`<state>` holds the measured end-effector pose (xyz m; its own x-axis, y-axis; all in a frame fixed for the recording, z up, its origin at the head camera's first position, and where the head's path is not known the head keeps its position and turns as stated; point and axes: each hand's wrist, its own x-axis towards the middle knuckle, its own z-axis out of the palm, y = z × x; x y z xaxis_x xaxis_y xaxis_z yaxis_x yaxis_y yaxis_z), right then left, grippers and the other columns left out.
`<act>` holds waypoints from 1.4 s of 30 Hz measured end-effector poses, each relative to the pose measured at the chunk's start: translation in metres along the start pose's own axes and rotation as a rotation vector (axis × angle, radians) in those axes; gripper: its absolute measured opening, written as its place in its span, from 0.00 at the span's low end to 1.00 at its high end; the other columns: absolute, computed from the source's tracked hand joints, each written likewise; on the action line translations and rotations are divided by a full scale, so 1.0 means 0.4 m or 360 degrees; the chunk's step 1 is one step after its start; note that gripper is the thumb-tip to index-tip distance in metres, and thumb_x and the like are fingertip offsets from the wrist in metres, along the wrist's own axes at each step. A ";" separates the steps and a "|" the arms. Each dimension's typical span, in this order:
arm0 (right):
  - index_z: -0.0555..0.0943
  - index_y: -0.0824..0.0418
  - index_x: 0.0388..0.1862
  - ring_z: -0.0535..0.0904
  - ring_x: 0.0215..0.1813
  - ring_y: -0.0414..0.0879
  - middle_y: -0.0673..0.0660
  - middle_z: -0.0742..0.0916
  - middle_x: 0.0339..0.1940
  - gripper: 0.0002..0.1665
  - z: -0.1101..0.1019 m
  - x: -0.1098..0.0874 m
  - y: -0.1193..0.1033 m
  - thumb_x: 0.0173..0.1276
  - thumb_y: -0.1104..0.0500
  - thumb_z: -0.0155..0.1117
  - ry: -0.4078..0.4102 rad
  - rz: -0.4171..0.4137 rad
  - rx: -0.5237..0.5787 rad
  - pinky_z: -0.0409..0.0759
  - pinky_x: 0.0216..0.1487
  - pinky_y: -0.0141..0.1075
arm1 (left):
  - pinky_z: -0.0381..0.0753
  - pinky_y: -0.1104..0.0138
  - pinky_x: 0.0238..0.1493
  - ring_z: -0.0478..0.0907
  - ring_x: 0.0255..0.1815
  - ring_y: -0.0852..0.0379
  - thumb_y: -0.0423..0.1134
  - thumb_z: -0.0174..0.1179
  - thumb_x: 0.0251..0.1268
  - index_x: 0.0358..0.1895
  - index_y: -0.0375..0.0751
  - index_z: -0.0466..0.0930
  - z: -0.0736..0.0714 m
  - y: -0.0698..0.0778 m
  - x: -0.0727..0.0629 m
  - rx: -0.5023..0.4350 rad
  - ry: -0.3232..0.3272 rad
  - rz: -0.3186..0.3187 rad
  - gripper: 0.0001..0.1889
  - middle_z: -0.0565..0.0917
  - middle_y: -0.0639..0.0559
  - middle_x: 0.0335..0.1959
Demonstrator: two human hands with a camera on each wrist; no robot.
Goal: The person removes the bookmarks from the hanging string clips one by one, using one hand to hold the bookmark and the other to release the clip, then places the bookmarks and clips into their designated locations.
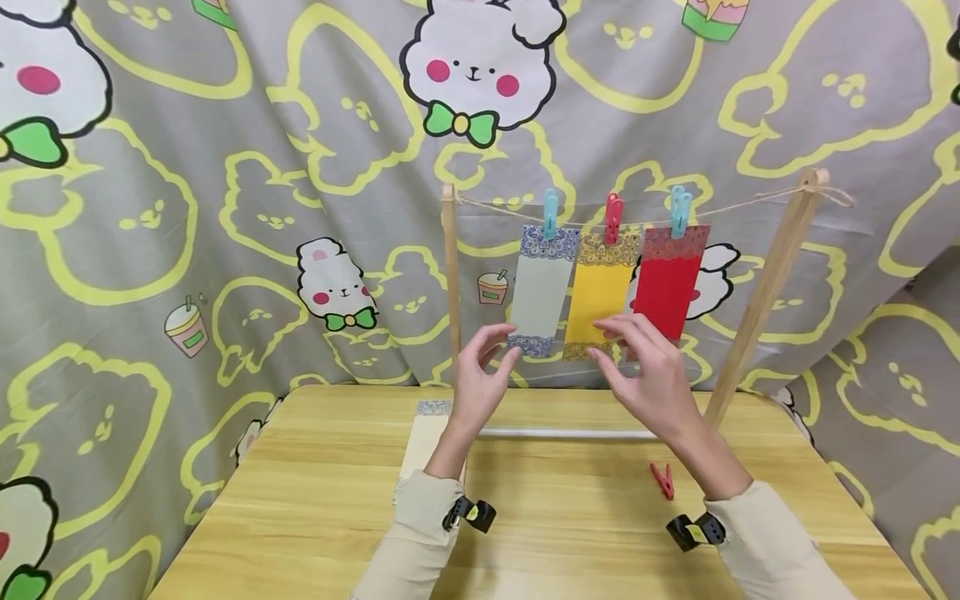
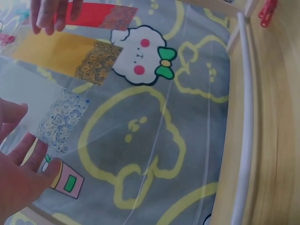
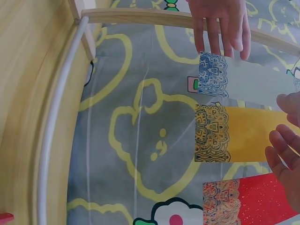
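Three patterned-edge paper cards hang from a string: a pale blue-white card (image 1: 542, 287), a yellow card (image 1: 600, 287) and a red card (image 1: 670, 279). Light blue clothespins (image 1: 551, 214) grip the pale and red ones; a red clothespin (image 1: 613, 218) grips the yellow one. My left hand (image 1: 483, 375) is beside the pale card's lower left edge, thumb and fingers apart; whether the fingertips touch it I cannot tell. Just in front of the yellow card, my right hand (image 1: 648, 371) has its fingers loosely bent, with nothing between them and the thumb.
The string (image 1: 495, 208) runs between two wooden posts (image 1: 765, 300), with a white rod (image 1: 570, 433) low between them. A cream card (image 1: 420, 446) lies on the wooden table (image 1: 322, 483) by my left forearm. A loose red clothespin (image 1: 662, 481) lies at right. Behind hangs a patterned curtain (image 1: 255, 217).
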<state>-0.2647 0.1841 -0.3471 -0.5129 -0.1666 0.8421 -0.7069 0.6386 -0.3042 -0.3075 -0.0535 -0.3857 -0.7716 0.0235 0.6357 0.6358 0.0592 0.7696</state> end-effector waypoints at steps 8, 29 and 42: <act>0.85 0.65 0.54 0.82 0.46 0.52 0.58 0.86 0.49 0.26 -0.004 0.028 -0.003 0.55 0.71 0.80 -0.0007 -0.0055 0.0024 0.71 0.30 0.25 | 0.81 0.54 0.63 0.82 0.55 0.46 0.24 0.67 0.64 0.55 0.37 0.82 0.016 0.012 0.015 0.0030 0.0003 0.0015 0.17 0.86 0.44 0.52; 0.84 0.66 0.54 0.83 0.48 0.52 0.59 0.85 0.50 0.26 -0.017 0.125 -0.049 0.55 0.67 0.81 -0.0033 -0.0186 -0.0055 0.81 0.53 0.31 | 0.88 0.51 0.46 0.85 0.44 0.36 0.09 0.61 0.54 0.46 0.25 0.81 0.023 0.105 -0.002 0.0139 0.0191 0.0173 0.17 0.83 0.33 0.44; 0.85 0.66 0.55 0.83 0.55 0.54 0.60 0.85 0.52 0.24 -0.046 0.192 -0.072 0.58 0.69 0.79 -0.0042 -0.0275 -0.0138 0.85 0.54 0.42 | 0.88 0.53 0.49 0.85 0.48 0.37 0.11 0.62 0.56 0.48 0.27 0.82 0.026 0.024 0.009 0.0130 0.0194 0.0110 0.18 0.84 0.34 0.47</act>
<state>-0.2748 0.1666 -0.2657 -0.4011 -0.2982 0.8661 -0.7414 0.6610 -0.1158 -0.3044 -0.0427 -0.3765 -0.7146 -0.0905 0.6936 0.6800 0.1425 0.7192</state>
